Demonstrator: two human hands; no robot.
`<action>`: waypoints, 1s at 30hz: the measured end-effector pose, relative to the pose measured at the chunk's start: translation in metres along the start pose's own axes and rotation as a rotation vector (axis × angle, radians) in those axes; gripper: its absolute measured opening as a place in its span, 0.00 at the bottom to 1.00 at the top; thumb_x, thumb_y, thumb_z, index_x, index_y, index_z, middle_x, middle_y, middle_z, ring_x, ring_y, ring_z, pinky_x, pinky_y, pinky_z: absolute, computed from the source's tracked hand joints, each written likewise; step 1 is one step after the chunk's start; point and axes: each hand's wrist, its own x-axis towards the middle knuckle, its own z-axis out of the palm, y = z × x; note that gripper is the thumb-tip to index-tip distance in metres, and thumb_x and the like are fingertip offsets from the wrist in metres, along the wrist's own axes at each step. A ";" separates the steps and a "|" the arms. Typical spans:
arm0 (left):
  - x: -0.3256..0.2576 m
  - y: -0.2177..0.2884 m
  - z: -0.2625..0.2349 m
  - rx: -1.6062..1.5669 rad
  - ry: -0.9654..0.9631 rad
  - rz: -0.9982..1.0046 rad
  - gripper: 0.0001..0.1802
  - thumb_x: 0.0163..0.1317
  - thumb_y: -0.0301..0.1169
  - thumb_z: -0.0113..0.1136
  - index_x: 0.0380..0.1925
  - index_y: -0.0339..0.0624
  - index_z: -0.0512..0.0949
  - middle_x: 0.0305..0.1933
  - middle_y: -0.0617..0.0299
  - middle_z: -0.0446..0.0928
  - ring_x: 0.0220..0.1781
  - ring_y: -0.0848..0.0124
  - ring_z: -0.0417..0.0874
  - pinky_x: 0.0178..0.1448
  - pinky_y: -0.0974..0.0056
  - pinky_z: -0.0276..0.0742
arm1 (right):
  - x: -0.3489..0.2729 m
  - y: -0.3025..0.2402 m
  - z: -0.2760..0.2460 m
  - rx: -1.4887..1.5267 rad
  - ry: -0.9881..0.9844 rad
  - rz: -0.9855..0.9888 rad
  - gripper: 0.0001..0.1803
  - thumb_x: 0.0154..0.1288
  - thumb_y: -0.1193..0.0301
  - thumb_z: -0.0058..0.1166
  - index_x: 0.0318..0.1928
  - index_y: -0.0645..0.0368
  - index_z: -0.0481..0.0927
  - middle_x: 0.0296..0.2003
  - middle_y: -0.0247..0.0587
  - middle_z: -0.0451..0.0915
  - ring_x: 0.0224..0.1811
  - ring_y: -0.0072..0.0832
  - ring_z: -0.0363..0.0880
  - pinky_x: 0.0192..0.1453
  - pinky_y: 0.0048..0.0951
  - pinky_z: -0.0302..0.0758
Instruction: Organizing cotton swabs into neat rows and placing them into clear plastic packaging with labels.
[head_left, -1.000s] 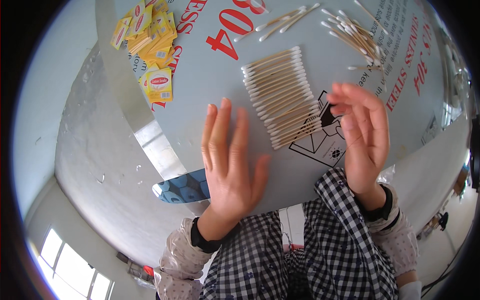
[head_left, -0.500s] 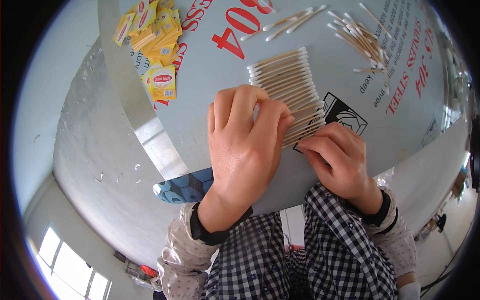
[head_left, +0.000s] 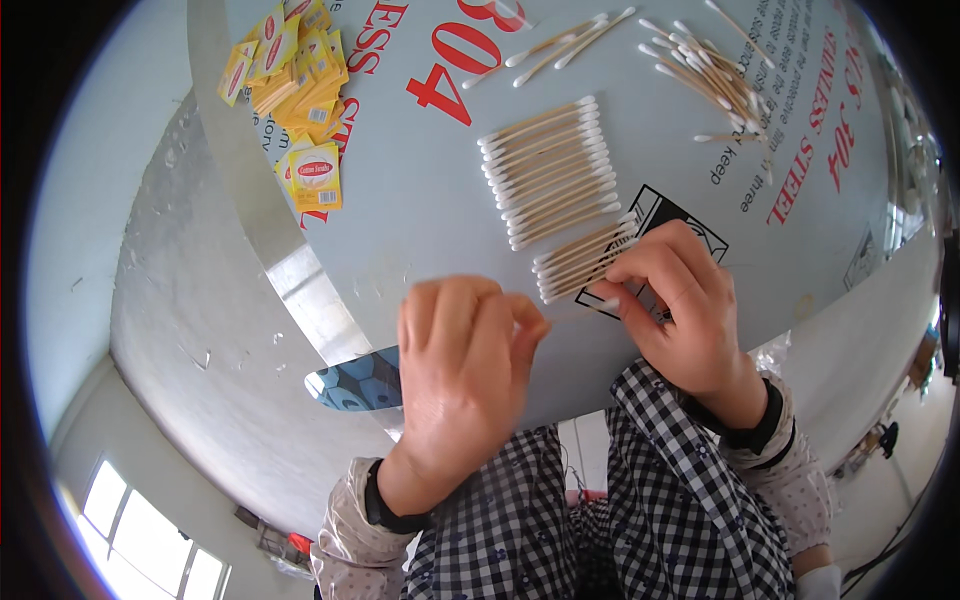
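Note:
A faint, motion-smeared cotton swab (head_left: 585,312) extends from the pinched thumb and fingers of my left hand (head_left: 465,350), with its white tip by my right thumb. My right hand (head_left: 685,295) is curled with thumb and forefinger tips close together, at the right end of a short row of cotton swabs (head_left: 583,262). Whether those fingertips grip anything is hidden. Just beyond lies a larger row of cotton swabs (head_left: 550,175), side by side and nearly parallel.
A heap of yellow packets (head_left: 300,75) is at the far left, with one packet (head_left: 316,178) nearest. Loose swabs (head_left: 705,70) lie in a pile at the far right; several others (head_left: 560,45) lie at the back. A blue patterned object (head_left: 355,382) rests near the table's (head_left: 400,230) front edge.
My left hand has drawn back toward me from over the rows, with a swab in its fingers. A gap now shows between the two rows. My right hand has moved only slightly.

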 end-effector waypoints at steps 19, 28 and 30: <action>0.010 -0.014 0.037 -0.560 0.517 0.063 0.23 0.67 0.36 0.58 0.56 0.31 0.71 0.55 0.50 0.73 0.55 0.62 0.74 0.59 0.57 0.70 | 0.003 0.012 -0.016 0.876 0.412 0.270 0.25 0.80 0.60 0.37 0.64 0.68 0.67 0.57 0.49 0.75 0.59 0.34 0.74 0.63 0.36 0.70; 0.033 0.017 0.053 -1.216 0.440 -0.058 0.49 0.73 0.54 0.43 0.75 0.26 0.38 0.81 0.40 0.38 0.82 0.54 0.44 0.81 0.54 0.41 | 0.016 -0.008 0.022 0.872 0.261 0.212 0.42 0.79 0.43 0.26 0.73 0.69 0.52 0.75 0.56 0.53 0.80 0.41 0.48 0.82 0.41 0.43; 0.033 0.021 0.056 -1.257 0.434 -0.034 0.49 0.73 0.54 0.43 0.74 0.25 0.38 0.81 0.41 0.37 0.82 0.55 0.43 0.81 0.53 0.40 | 0.017 -0.007 0.025 0.875 0.248 0.184 0.42 0.78 0.42 0.24 0.73 0.68 0.53 0.75 0.55 0.54 0.79 0.41 0.49 0.81 0.40 0.45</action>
